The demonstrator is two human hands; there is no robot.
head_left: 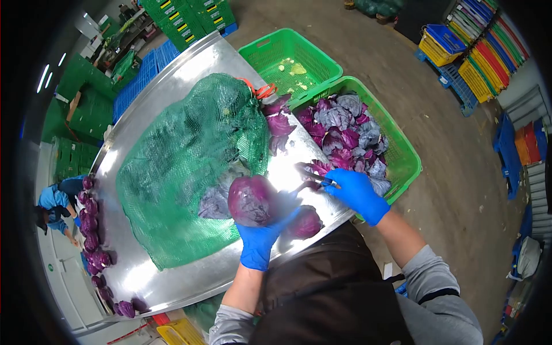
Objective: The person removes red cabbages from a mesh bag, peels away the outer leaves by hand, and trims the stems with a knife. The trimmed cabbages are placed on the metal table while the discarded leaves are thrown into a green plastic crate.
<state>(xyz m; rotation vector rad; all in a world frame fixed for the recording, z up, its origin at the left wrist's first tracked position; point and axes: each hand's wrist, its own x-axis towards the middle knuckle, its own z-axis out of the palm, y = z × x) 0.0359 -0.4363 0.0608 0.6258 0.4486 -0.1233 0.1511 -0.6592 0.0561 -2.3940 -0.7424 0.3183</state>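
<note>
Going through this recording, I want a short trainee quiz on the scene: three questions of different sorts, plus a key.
1. True or false: the right hand holds a knife.
2. Where is the heap of purple leaves?
a) farther green crate
b) nearer green crate
c) blue pallet
3. Fill in: the left hand holds a ____.

Key: 1 true; 2 b; 3 red cabbage.

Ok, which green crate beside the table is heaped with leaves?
The crate nearer the right hand, heaped with purple leaves; the other crate holds just a few pale scraps.
</note>
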